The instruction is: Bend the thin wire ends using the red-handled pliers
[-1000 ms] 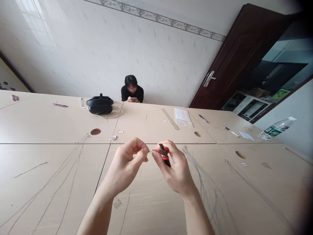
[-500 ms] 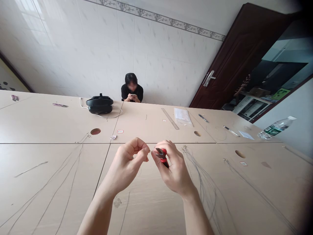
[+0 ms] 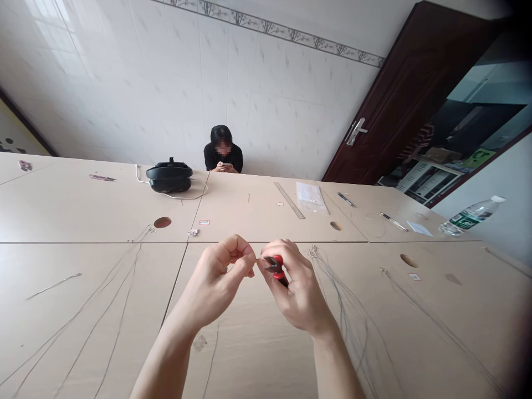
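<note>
My right hand (image 3: 297,288) is closed around a small pair of red-handled pliers (image 3: 273,265), whose dark jaws point left, towards my other hand. Thumb and fingertip pinched together, my left hand (image 3: 226,280) grips something too small to make out. A tiny bit of it shows in the narrow gap between the two hands. Both hands are raised over the middle of the near table. Thin grey cords (image 3: 341,302) lie in a bundle to the right of my right hand. More thin cords (image 3: 120,327) run across the tabletop on the left.
Across the table sits a person (image 3: 223,149) with a phone. A black headset-like device (image 3: 169,177) with a white cable stands at the back. Further right are a ruler (image 3: 290,200), a plastic bag with paper (image 3: 311,198), pens (image 3: 346,200) and a water bottle (image 3: 471,216).
My hands stay almost in place, with only a slight shift at the fingertips. The pliers remain in my right hand. The person opposite has lowered the phone slightly.
</note>
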`<state>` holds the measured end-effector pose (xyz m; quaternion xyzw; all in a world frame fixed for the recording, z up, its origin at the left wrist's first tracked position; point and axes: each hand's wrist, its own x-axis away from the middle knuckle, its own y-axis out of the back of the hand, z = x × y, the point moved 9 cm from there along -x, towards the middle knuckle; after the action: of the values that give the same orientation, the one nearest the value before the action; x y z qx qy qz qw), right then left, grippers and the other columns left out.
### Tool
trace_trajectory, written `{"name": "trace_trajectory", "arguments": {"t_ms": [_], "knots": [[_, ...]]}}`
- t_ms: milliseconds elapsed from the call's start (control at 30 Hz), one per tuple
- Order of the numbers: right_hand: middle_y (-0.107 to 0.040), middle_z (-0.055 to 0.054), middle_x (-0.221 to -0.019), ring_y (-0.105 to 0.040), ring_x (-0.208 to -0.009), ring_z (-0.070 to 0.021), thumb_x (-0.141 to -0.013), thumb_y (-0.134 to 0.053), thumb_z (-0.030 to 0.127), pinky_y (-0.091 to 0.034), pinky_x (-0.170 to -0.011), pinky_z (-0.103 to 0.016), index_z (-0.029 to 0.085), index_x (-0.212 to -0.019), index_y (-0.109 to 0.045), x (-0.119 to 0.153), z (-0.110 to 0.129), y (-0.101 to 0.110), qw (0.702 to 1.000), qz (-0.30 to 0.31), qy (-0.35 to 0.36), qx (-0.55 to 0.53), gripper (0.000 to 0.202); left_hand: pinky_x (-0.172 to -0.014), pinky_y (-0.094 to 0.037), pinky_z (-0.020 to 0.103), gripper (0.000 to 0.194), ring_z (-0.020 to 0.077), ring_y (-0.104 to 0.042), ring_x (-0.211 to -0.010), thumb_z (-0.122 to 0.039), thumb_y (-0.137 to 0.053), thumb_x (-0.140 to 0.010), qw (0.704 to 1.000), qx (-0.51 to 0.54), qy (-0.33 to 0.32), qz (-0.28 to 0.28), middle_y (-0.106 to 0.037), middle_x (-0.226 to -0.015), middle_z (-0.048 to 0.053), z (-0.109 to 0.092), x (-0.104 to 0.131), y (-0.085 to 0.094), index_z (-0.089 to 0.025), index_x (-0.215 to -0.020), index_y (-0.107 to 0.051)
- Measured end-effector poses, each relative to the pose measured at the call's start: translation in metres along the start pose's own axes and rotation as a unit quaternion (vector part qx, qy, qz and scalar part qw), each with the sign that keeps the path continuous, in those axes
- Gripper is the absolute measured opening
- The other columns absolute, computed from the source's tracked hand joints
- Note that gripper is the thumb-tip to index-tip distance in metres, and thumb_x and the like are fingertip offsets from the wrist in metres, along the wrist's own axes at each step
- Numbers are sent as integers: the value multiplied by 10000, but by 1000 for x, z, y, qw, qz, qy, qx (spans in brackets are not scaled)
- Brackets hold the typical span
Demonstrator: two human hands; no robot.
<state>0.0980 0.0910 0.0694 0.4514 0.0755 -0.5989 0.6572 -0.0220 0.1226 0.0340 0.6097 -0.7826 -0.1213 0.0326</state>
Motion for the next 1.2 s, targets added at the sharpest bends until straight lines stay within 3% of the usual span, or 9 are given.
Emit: {"name": "trace_trajectory", "arguments": {"t_ms": [167,300,467,567,900,1200], "knots": [[-533,2,-793,-472,-710,-150,-892,-484,63,-410,-689,-303,235,-839,-444,0,-4,1,999,0,-24,-21,184,-562,-335,265,229,140,-494,-678,-383,-538,-906,1000,8,26,-5,-592,-702,-16,4,-2,3,-213,-757,-579],[-525,11,-784,-469,-706,-135,-929,-490,108,-408,-679,-284,230,-828,-450,0,-6,1,998,1,-45,-42,163,-563,-321,277,277,144,-486,-697,-357,-477,-921,1000,10,24,-12,-599,-735,-5,-1,-3,7,-208,-715,-588],[-526,14,-793,-484,-735,-127,-927,-509,112,-402,-683,-268,224,-821,-454,2,-10,1,996,2,-73,-53,164,-604,-369,273,142,137,-507,-701,-281,-510,-894,999,22,26,-12,-635,-767,-20,-4,0,11,-230,-848,-634],[-522,20,-787,-484,-732,-125,-932,-514,131,-400,-683,-264,225,-821,-458,3,-13,1,995,3,-86,-57,155,-636,-401,254,119,123,-532,-699,-271,-548,-897,1000,13,-5,-10,-656,-775,-26,-7,0,12,-227,-852,-648],[-521,25,-767,-496,-725,-124,-928,-525,141,-402,-689,-262,222,-810,-469,0,-10,5,996,-7,-74,-41,154,-601,-404,230,174,116,-547,-677,-320,-606,-907,998,17,-63,-1,-676,-730,-11,-7,0,10,-208,-785,-659],[-531,26,-760,-504,-722,-121,-924,-525,137,-405,-684,-258,218,-800,-479,-1,-9,6,997,-11,-69,-40,156,-565,-382,222,177,111,-529,-653,-329,-619,-897,998,-16,-55,-11,-676,-723,-13,-6,0,10,-209,-781,-676]]}}
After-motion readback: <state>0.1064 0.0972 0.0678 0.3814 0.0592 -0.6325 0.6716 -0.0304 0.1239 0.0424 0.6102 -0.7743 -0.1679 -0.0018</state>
